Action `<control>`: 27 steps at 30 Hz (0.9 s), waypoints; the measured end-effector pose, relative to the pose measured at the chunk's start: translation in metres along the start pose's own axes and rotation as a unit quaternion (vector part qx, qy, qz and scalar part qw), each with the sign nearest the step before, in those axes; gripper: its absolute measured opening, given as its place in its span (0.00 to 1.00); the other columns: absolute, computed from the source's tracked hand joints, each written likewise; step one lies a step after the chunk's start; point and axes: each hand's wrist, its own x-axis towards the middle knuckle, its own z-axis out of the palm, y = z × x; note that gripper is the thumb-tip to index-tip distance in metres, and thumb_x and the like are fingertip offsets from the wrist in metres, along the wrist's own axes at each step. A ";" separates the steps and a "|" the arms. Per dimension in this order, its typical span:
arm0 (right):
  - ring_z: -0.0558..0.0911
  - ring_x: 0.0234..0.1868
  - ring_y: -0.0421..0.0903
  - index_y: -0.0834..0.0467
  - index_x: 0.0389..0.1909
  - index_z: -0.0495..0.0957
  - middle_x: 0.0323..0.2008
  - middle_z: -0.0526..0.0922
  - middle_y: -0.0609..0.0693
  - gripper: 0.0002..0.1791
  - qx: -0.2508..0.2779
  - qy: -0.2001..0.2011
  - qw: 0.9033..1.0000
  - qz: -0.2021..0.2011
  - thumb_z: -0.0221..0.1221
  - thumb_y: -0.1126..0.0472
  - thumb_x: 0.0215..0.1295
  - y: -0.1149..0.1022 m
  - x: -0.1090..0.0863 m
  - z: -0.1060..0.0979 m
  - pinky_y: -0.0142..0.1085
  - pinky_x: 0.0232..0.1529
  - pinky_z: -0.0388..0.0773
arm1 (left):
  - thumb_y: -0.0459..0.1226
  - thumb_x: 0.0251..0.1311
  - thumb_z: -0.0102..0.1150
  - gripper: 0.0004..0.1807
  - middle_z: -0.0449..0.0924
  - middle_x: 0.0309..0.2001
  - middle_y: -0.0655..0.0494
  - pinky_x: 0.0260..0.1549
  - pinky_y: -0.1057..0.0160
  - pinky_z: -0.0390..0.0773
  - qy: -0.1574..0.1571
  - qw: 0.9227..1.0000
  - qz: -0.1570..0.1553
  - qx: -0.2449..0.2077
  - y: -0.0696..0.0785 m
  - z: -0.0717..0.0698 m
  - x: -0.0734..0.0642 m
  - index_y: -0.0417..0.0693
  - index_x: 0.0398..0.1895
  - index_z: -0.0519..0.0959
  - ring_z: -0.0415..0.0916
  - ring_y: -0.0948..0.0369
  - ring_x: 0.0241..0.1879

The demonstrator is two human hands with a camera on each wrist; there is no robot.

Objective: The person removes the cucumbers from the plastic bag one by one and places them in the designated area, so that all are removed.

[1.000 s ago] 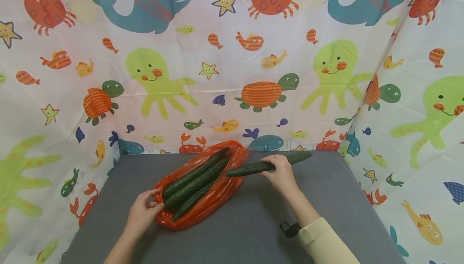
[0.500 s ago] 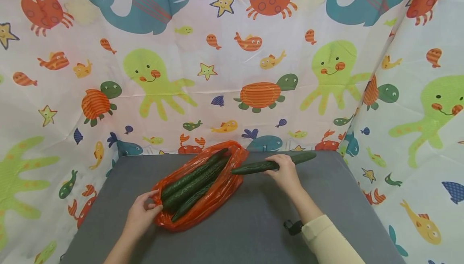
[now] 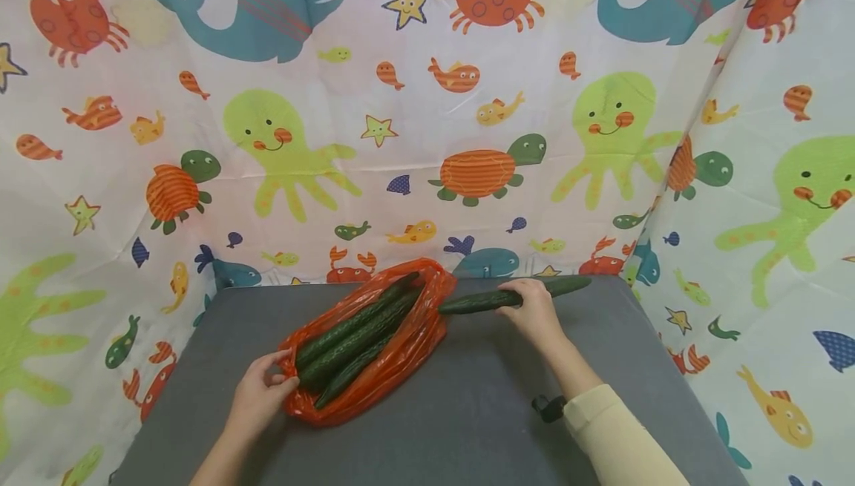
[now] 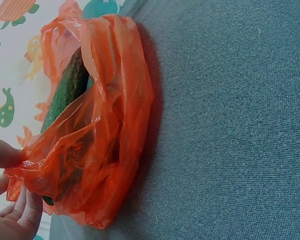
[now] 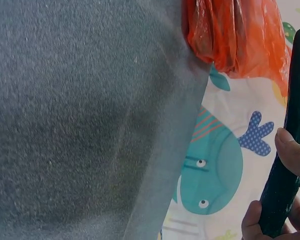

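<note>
An orange-red plastic bag (image 3: 401, 356) lies open on the table, with several dark green cucumbers (image 3: 354, 337) side by side in it. At the bag's near left end, my left hand (image 3: 259, 391) pinches the rim between thumb and fingers; the left wrist view shows the gathered plastic (image 4: 45, 170) in those fingers. My right hand (image 3: 537, 315) grips a single cucumber (image 3: 477, 302) around its middle, above the table just right of the bag. That cucumber's left tip is close to the bag's far right edge. In the right wrist view, thumb and fingers wrap the cucumber (image 5: 297, 95).
The grey table (image 3: 427, 434) extends under both hands. A white curtain (image 3: 414, 196) printed with sea animals stands along the back and both sides. A black strap-like piece (image 3: 549, 408) hangs by the right sleeve (image 3: 621, 434).
My right hand has moved rightward with the cucumber, drawing its tip away from over the bag's edge. The left hand keeps its pinch on the bag. The head view has shifted slightly.
</note>
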 end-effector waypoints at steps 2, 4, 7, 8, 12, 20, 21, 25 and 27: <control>0.75 0.60 0.63 0.59 0.49 0.86 0.52 0.85 0.59 0.24 0.001 -0.003 1.000 0.002 0.78 0.63 0.48 0.002 0.002 -0.002 0.63 0.63 0.66 | 0.38 0.61 0.66 0.31 0.62 0.71 0.40 0.32 0.63 0.80 -0.001 1.000 -0.003 0.000 0.000 0.000 0.000 0.47 0.69 0.72 0.80 0.50 0.50; 0.74 0.60 0.64 0.59 0.49 0.86 0.53 0.85 0.59 0.24 0.000 -0.004 1.000 0.005 0.78 0.62 0.48 0.003 0.004 -0.004 0.63 0.63 0.66 | 0.39 0.62 0.66 0.31 0.62 0.71 0.39 0.33 0.62 0.80 -0.004 1.000 -0.004 0.002 0.000 0.000 0.000 0.47 0.69 0.72 0.80 0.49 0.51; 0.74 0.60 0.64 0.59 0.50 0.86 0.53 0.84 0.60 0.24 -0.004 -0.004 1.000 0.004 0.78 0.62 0.49 0.007 0.006 -0.007 0.63 0.63 0.65 | 0.40 0.62 0.66 0.32 0.61 0.71 0.39 0.32 0.61 0.79 -0.008 1.000 -0.009 0.002 0.000 0.000 0.000 0.47 0.70 0.71 0.79 0.50 0.51; 0.74 0.60 0.64 0.59 0.50 0.86 0.54 0.84 0.60 0.24 -0.006 -0.002 1.000 0.003 0.78 0.62 0.49 0.009 0.006 -0.008 0.63 0.63 0.65 | 0.40 0.62 0.66 0.32 0.61 0.71 0.39 0.32 0.61 0.79 -0.010 1.000 -0.010 0.001 0.000 0.000 0.000 0.47 0.70 0.71 0.79 0.50 0.51; 0.76 0.59 0.64 0.59 0.49 0.86 0.53 0.85 0.60 0.25 -0.012 0.004 1.000 -0.001 0.78 0.63 0.48 0.017 0.007 -0.014 0.63 0.63 0.66 | 0.40 0.62 0.67 0.33 0.61 0.71 0.39 0.31 0.61 0.78 -0.014 1.000 -0.012 -0.002 0.001 -0.001 0.000 0.46 0.70 0.70 0.79 0.51 0.49; 0.78 0.57 0.64 0.60 0.50 0.86 0.51 0.86 0.60 0.25 -0.019 -0.004 1.000 0.010 0.77 0.63 0.49 0.034 0.013 -0.019 0.61 0.62 0.67 | 0.40 0.62 0.66 0.32 0.62 0.71 0.41 0.33 0.61 0.79 -0.012 1.000 -0.008 0.003 -0.002 0.001 0.000 0.48 0.70 0.71 0.79 0.50 0.51; 0.77 0.57 0.64 0.61 0.51 0.85 0.51 0.86 0.60 0.25 -0.019 -0.007 1.000 0.012 0.77 0.63 0.49 0.036 0.014 -0.019 0.62 0.63 0.67 | 0.40 0.62 0.66 0.32 0.62 0.71 0.41 0.33 0.61 0.79 -0.012 1.000 -0.009 0.002 -0.002 0.001 0.000 0.48 0.70 0.71 0.79 0.50 0.51; 0.76 0.59 0.65 0.61 0.52 0.85 0.53 0.85 0.62 0.25 -0.027 -0.016 0.999 0.021 0.77 0.63 0.50 0.044 0.018 -0.020 0.62 0.65 0.65 | 0.41 0.62 0.67 0.32 0.63 0.70 0.41 0.32 0.61 0.79 -0.014 1.000 -0.008 0.006 -0.002 0.004 0.001 0.47 0.69 0.72 0.79 0.51 0.50; 0.75 0.61 0.66 0.62 0.53 0.84 0.54 0.84 0.63 0.26 -0.029 -0.020 0.999 0.026 0.77 0.63 0.50 0.047 0.020 -0.021 0.62 0.66 0.64 | 0.40 0.62 0.67 0.32 0.62 0.71 0.40 0.32 0.61 0.79 -0.016 1.000 -0.004 0.006 -0.002 0.005 0.002 0.46 0.70 0.71 0.78 0.51 0.51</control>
